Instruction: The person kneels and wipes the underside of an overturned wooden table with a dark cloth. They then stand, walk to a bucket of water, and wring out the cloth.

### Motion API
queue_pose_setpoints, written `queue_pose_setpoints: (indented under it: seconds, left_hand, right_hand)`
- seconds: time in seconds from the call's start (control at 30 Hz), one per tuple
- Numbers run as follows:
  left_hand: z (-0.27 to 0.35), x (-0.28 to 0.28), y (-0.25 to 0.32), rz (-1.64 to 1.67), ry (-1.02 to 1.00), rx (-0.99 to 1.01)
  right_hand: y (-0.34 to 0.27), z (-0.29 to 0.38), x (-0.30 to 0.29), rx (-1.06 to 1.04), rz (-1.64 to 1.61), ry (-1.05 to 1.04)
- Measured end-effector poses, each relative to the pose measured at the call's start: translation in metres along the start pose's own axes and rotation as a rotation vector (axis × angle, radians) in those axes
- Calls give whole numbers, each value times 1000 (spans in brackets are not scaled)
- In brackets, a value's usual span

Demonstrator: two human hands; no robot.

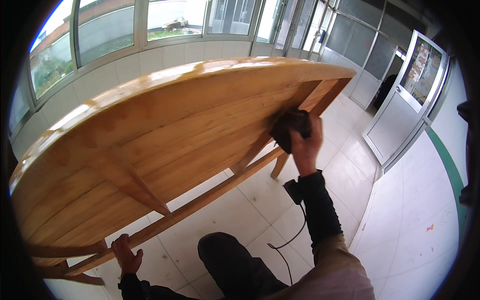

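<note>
A long piece of varnished wooden furniture [180, 123], like a bench or bed, stretches across the view with its planked face towards me. Its upper edge is curved and glossy. Beneath the planks runs a narrow wooden rail [210, 200]. My right hand [307, 144] grips a dark, crumpled cloth [287, 127] against the right part of the woodwork, near a brace. The cloth hides the surface under it. At the lower left, my left hand [126, 253] has its fingers over the rail, the thumb held apart.
Pale floor tiles [258, 221] lie under the furniture. A tiled wall with windows [176, 18] stands behind it. On the right are an open metal-framed door [403, 105] and a white wall [416, 210]. A thin black cable [304, 221] hangs near my right sleeve.
</note>
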State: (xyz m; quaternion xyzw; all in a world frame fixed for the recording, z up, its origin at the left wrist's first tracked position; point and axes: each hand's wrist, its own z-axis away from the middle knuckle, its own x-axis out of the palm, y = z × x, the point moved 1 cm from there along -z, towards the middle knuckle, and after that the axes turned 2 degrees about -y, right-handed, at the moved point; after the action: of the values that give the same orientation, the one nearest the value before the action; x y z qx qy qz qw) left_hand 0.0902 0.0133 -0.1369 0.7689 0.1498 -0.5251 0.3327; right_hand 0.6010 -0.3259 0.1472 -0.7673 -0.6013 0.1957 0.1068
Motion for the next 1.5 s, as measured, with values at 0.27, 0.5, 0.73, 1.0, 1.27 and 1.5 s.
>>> queue_pose_setpoints:
  seconds: [0.27,0.5,0.73,1.0,1.27,1.5]
  left_hand:
    - [1,6,-3,-34,57,54]
    - [1,6,-3,-38,85,67]
    - [0,6,-3,-33,73,63]
    - [-1,7,-5,-79,54,57]
    - [1,9,-8,-43,108,102]
    - [0,7,-5,-41,117,117]
  right_hand:
    - [-22,-70,-15,-255,149,173]
    - [-14,-15,7,-263,226,-71]
    - [-36,-50,-4,-218,169,121]
    - [-127,-4,39,-464,-69,-54]
    - [-78,-22,12,-162,-201,75]
    - [-46,-37,16,-158,-60,145]
